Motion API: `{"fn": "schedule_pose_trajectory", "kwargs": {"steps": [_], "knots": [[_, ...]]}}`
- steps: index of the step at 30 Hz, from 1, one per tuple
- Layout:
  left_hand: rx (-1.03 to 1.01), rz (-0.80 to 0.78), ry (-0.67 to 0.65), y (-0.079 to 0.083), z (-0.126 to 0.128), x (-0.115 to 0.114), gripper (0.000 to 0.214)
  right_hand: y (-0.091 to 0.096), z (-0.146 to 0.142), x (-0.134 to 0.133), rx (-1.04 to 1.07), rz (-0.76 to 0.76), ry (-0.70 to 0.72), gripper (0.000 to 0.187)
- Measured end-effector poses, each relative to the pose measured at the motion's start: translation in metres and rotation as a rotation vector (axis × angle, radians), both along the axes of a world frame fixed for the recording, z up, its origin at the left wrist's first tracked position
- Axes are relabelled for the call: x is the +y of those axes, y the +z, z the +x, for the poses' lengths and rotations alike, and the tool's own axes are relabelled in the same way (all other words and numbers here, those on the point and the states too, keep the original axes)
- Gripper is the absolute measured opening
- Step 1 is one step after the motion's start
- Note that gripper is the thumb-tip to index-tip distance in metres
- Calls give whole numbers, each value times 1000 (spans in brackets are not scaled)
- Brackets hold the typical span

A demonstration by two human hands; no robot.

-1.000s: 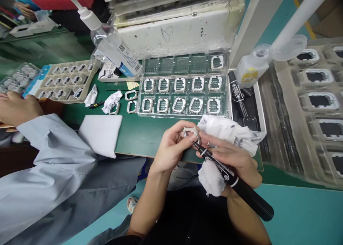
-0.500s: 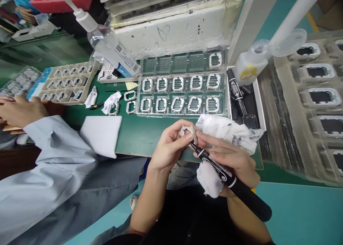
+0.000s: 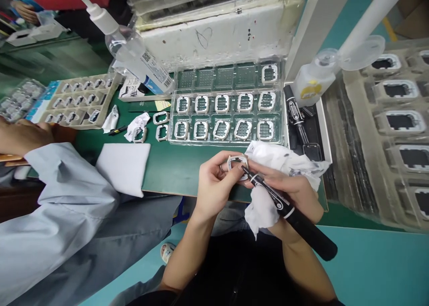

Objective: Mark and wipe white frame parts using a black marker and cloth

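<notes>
Between thumb and fingers, my left hand (image 3: 214, 185) grips a small rounded-square watch case frame (image 3: 232, 163), pale with a dark edge inside. My right hand (image 3: 296, 192) is closed round a black marker pen (image 3: 273, 196), whose tip meets the frame near my left thumb. A crumpled white cloth (image 3: 262, 212) hangs below the pen, tucked in the same hand. Just beyond my hands, a clear plastic tray (image 3: 228, 140) carries several similar frames in its two nearer rows and one at the far right corner. Two loose frames (image 3: 162, 132) lie left of the tray.
A stained cloth (image 3: 284, 163) lies right of my hands. Behind it, a white box (image 3: 326, 132) holds another marker (image 3: 292, 105). Stacked trays (image 3: 362, 163) stand at right, a pump bottle (image 3: 140, 67) at back left. A co-worker's sleeve (image 3: 67, 190) is at left, near a white foam pad (image 3: 124, 168).
The frame has been turned so its opening faces me more. The pen's tip has risen slightly onto it, and the tucked cloth hangs a little higher and looser.
</notes>
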State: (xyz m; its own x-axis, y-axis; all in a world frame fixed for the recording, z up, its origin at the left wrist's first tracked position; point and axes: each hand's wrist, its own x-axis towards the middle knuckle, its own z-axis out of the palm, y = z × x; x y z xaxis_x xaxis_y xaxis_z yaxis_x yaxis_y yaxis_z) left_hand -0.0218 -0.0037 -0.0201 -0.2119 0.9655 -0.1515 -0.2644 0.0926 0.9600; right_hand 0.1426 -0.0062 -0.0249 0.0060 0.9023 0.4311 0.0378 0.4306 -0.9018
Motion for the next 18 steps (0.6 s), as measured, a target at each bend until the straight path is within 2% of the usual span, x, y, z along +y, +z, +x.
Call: {"fn": "schedule_pose_trajectory", "kwargs": {"steps": [4,18], "knots": [[34,39,16,3,4,0,26,0,-7,0,34,88,19,34],[181,125,54,2,7,-3,17,3,-4,2,3,64,-13,27]]}}
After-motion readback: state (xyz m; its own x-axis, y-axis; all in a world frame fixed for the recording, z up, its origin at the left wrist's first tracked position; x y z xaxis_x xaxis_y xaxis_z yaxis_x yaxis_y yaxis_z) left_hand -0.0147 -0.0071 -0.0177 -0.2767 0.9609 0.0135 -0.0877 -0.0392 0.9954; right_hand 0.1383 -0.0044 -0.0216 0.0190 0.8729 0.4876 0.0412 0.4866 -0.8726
